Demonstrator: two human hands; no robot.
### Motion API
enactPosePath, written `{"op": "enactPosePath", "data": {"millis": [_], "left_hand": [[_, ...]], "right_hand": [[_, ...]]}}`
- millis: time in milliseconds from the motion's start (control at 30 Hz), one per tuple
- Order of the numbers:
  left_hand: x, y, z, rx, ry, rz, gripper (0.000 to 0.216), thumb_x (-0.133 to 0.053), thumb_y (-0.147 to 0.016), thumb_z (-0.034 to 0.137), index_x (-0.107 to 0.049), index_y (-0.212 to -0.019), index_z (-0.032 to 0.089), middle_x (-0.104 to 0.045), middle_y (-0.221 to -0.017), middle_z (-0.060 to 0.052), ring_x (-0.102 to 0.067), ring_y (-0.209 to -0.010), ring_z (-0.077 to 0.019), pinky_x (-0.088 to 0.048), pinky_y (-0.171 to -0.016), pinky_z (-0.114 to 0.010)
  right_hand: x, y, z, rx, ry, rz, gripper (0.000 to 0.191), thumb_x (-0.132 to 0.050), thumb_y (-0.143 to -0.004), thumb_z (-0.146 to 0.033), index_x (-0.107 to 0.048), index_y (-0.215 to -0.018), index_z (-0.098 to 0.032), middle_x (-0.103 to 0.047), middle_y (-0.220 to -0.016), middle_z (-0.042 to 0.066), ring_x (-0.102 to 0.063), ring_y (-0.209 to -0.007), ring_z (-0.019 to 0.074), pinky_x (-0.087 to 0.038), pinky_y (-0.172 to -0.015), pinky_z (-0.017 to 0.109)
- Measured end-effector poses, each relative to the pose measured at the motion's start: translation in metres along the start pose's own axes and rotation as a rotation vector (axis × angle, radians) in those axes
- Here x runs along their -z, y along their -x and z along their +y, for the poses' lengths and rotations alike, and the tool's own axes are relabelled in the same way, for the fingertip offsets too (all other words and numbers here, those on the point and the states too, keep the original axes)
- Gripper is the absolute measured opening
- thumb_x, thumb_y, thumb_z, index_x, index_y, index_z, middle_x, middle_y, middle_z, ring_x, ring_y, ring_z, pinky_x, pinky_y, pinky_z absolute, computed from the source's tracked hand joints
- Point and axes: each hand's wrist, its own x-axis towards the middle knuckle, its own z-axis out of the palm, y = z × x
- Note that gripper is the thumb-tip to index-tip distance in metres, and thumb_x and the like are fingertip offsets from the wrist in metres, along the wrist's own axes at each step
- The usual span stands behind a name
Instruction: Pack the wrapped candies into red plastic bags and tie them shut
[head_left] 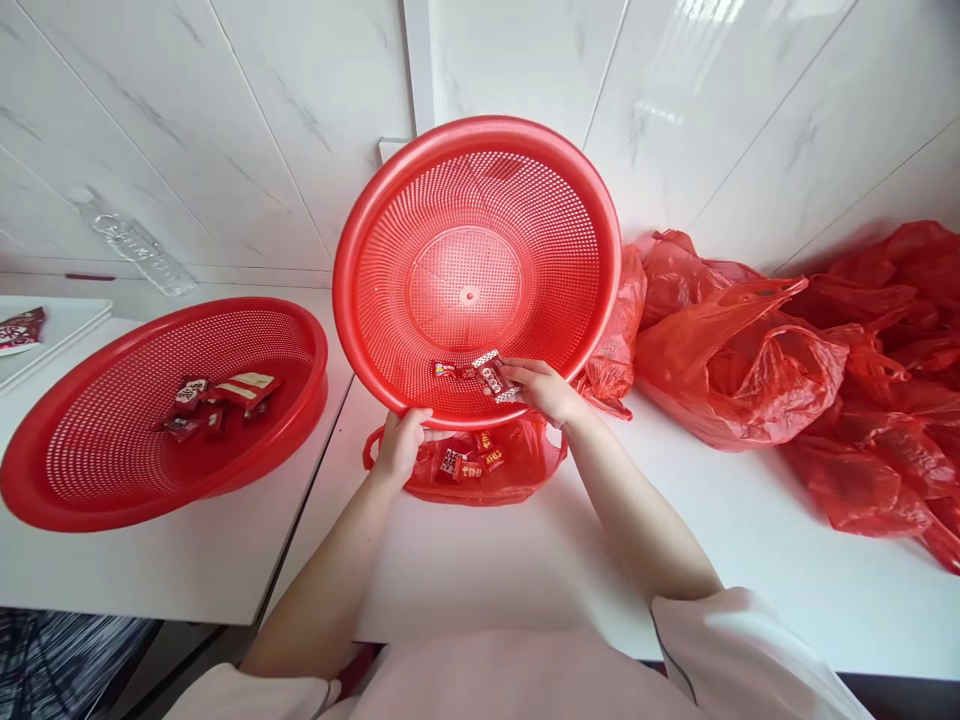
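A round red perforated basket (480, 170) is tilted up on its edge toward me against the white wall. My left hand (401, 445) grips its lower rim. My right hand (541, 388) reaches inside at the bottom, fingers closed on a small red-and-white wrapped candy (495, 376); another small red candy (444, 370) lies beside it in the basket. Under the basket's lower edge sits a small red plastic bag (480, 468) holding several wrapped candies.
A second red perforated basket (90, 450) rests on the white table at left with several dark and red candy packets (221, 398) inside. Crumpled red plastic bags (810, 370) pile at right. A white tray (52, 330) with a packet sits far left.
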Motion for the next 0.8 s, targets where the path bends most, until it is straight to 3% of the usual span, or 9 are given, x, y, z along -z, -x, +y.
{"op": "enactPosePath", "data": {"millis": [133, 233, 400, 467, 600, 700, 800], "left_hand": [[0.001, -0.002, 0.002, -0.022, 0.017, 0.027, 0.04, -0.062, -0.075, 0.023, -0.057, -0.114, 0.025, -0.067, -0.11, -0.002, -0.067, -0.102, -0.0238, -0.061, -0.084, -0.05], [0.002, -0.003, 0.004, -0.024, 0.02, 0.029, 0.038, -0.062, -0.075, 0.023, -0.057, -0.113, 0.024, -0.067, -0.113, -0.002, -0.066, -0.105, -0.0239, -0.06, -0.086, -0.051], [0.003, -0.004, 0.005, -0.032, 0.046, 0.038, 0.038, -0.061, -0.075, 0.022, -0.057, -0.113, 0.022, -0.067, -0.112, -0.004, -0.065, -0.107, -0.0254, -0.059, -0.087, -0.052], [0.003, -0.005, 0.005, -0.041, 0.045, 0.033, 0.038, -0.06, -0.076, 0.023, -0.057, -0.114, 0.022, -0.067, -0.114, -0.004, -0.064, -0.108, -0.0256, -0.059, -0.087, -0.052], [0.002, -0.003, 0.005, -0.044, 0.022, 0.031, 0.04, -0.061, -0.076, 0.024, -0.057, -0.116, 0.023, -0.067, -0.114, -0.003, -0.065, -0.106, -0.0245, -0.059, -0.088, -0.052], [-0.001, 0.0, 0.003, -0.021, 0.01, 0.003, 0.039, -0.063, -0.075, 0.025, -0.059, -0.114, 0.022, -0.068, -0.108, -0.003, -0.067, -0.103, -0.0247, -0.059, -0.088, -0.052], [-0.004, 0.005, -0.001, 0.0, -0.017, -0.052, 0.033, -0.064, -0.076, 0.028, -0.062, -0.108, 0.02, -0.069, -0.106, -0.004, -0.066, -0.105, -0.0274, -0.06, -0.087, -0.052]], "right_hand": [[-0.002, 0.008, -0.009, 0.089, 0.053, -0.11, 0.032, -0.069, -0.082, -0.04, -0.071, -0.101, -0.014, -0.074, -0.096, 0.006, -0.068, -0.092, 0.0178, -0.05, -0.093, 0.033], [-0.002, 0.015, -0.017, 0.116, 0.168, -0.214, 0.031, -0.068, -0.083, -0.041, -0.073, -0.096, -0.014, -0.074, -0.091, 0.005, -0.068, -0.087, 0.0167, -0.051, -0.086, 0.031], [-0.011, 0.031, -0.03, 0.142, 0.559, -0.473, 0.025, -0.065, -0.086, -0.036, -0.074, -0.101, -0.018, -0.074, -0.09, 0.002, -0.067, -0.079, 0.0146, -0.05, -0.074, 0.026], [-0.018, 0.035, -0.032, 0.189, 0.669, -0.434, 0.022, -0.063, -0.088, -0.035, -0.074, -0.101, -0.021, -0.075, -0.089, 0.001, -0.068, -0.078, 0.0142, -0.051, -0.075, 0.025], [-0.025, 0.032, -0.028, 0.344, 0.756, -0.155, 0.021, -0.055, -0.094, -0.032, -0.071, -0.102, -0.021, -0.074, -0.092, 0.001, -0.069, -0.082, 0.0143, -0.051, -0.08, 0.026], [-0.023, 0.024, -0.017, 0.462, 0.902, 0.045, 0.024, -0.053, -0.094, -0.024, -0.066, -0.114, -0.02, -0.07, -0.112, 0.007, -0.065, -0.105, 0.0189, -0.049, -0.094, 0.033], [-0.02, 0.015, -0.005, 0.478, 1.075, 0.118, 0.035, -0.053, -0.093, -0.02, -0.059, -0.127, -0.018, -0.063, -0.128, 0.012, -0.056, -0.121, 0.0226, -0.044, -0.104, 0.039]]}}
